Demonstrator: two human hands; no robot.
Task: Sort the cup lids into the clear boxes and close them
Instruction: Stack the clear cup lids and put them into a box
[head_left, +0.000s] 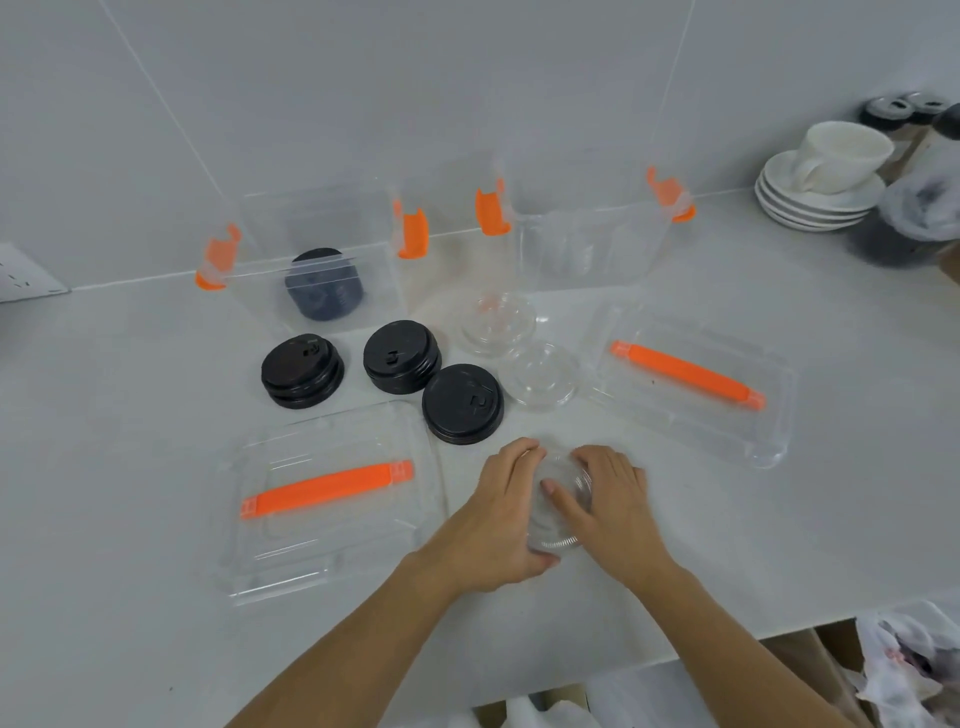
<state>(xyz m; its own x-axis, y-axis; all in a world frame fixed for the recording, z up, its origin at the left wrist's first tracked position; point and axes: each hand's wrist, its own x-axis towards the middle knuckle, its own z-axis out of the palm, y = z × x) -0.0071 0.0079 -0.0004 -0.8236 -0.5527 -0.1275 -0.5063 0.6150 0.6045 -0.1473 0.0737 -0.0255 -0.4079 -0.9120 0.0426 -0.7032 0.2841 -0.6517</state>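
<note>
Cupping clear lids (558, 512) between 2 hands (506, 512).

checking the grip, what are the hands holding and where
Both hands, left and right, grip a stack of clear cup lids by its opposite rims.

At the upper right of the frame we see a white ceramic cup (840, 155) on a stack of white saucers (810, 205), just beside dark round containers (901, 228). At the far left edge sits a white wall socket (26, 275). Crumpled white plastic bags (906, 665) fill the lower right corner.
</note>
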